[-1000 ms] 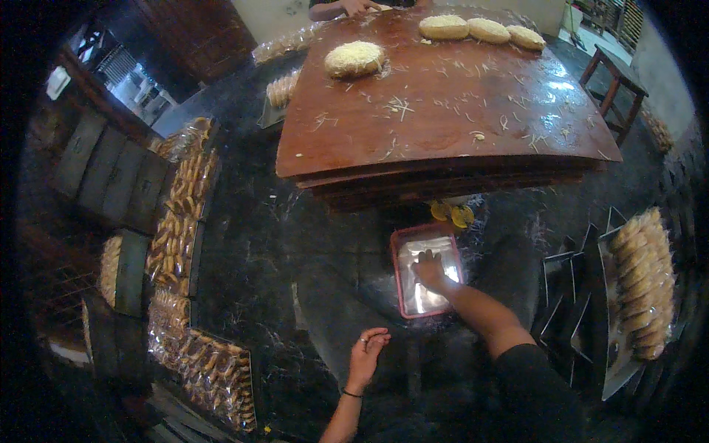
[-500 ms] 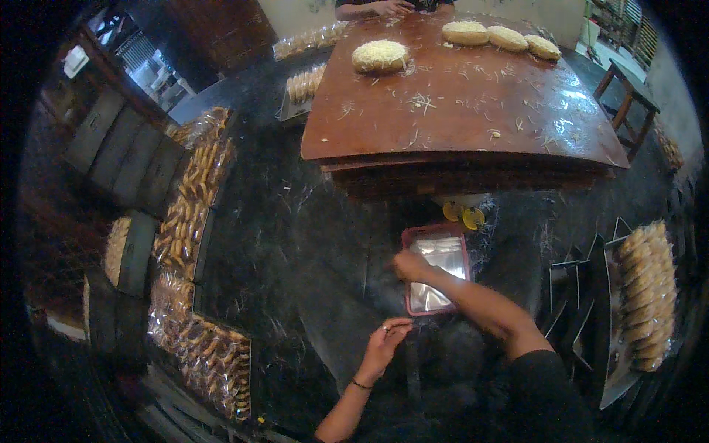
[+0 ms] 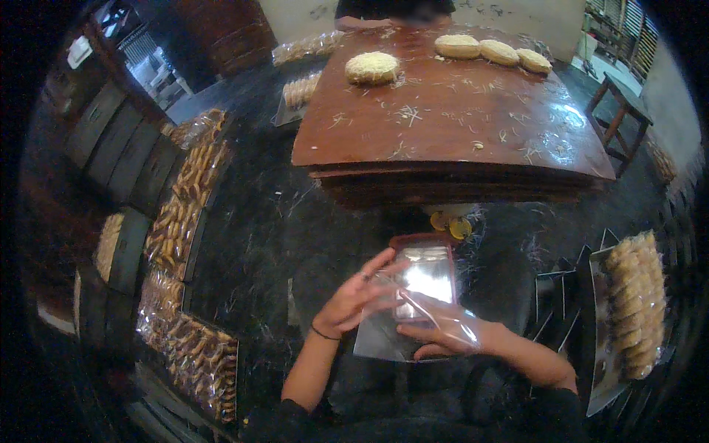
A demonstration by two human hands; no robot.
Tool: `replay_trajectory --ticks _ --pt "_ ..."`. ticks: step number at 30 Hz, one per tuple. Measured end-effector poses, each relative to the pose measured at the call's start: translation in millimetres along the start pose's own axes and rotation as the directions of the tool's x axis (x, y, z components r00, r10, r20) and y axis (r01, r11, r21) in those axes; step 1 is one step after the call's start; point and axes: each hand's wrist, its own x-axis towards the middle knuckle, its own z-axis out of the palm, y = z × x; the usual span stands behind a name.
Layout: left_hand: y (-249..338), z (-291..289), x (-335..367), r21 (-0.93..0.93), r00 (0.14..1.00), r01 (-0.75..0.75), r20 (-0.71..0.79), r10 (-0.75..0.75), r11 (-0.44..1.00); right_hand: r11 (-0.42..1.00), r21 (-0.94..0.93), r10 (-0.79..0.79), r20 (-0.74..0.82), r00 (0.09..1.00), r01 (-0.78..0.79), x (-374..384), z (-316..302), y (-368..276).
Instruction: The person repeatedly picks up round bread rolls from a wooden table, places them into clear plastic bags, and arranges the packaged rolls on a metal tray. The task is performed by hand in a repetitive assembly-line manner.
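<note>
A clear plastic bag (image 3: 380, 338) stretches between my hands, its lower part hanging in front of me. My left hand (image 3: 351, 303) grips the bag's film at its left side, with some fingers extended and slightly blurred. Shiny film lies over my right hand (image 3: 439, 332), whose fingers are stretched out and apart; whether it is inside the bag I cannot tell. Just beyond the hands sits a reddish shallow tray (image 3: 419, 239) holding a stack of clear plastic bags (image 3: 427, 279). My hands and the raised bag hide the tray's near left part.
Ahead stands a brown table (image 3: 369, 133) with cheese-topped loaves (image 3: 371, 68) and scattered shreds. Packed bread rows (image 3: 177, 221) line the left side, and a tray of wrapped bread (image 3: 636, 303) stands at right. Yellow round things (image 3: 459, 227) lie beyond the tray. A person (image 3: 395, 13) sits across.
My right hand has drawn back from the tray toward me, and a clear plastic bag is now between my hands. My left hand has moved up and left to meet it.
</note>
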Motion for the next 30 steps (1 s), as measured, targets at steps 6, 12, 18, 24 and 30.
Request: replay_trajectory --ticks 6,12,18,24,30 --pt "-6.6 27.9 6.8 0.204 0.957 -0.037 0.29 -0.024 0.978 0.998 0.008 0.065 -0.143 0.988 -0.065 -9.6 42.8 -15.5" --pt "-37.6 7.0 -29.8 -0.136 0.982 -0.19 -0.043 0.186 0.972 0.951 0.236 0.264 -0.283 0.922 -0.2 34.9 18.3 -24.8" --pt "-46.4 32.0 -16.8 -0.083 0.736 -0.668 -0.215 0.641 0.739 0.933 0.255 0.267 -0.013 0.964 -0.255 59.6 10.7 -18.8" --pt "22.9 -28.5 -80.5 -0.137 0.467 -0.877 -0.467 0.751 0.461 0.98 0.055 0.2 -0.321 0.926 -0.192 120.3 -101.3 13.5" --pt "12.2 -39.6 -105.8 -0.123 0.456 -0.873 -0.55 0.699 0.472 0.738 -0.062 0.506 -0.607 0.613 -0.671 226.1 -181.2 175.3"
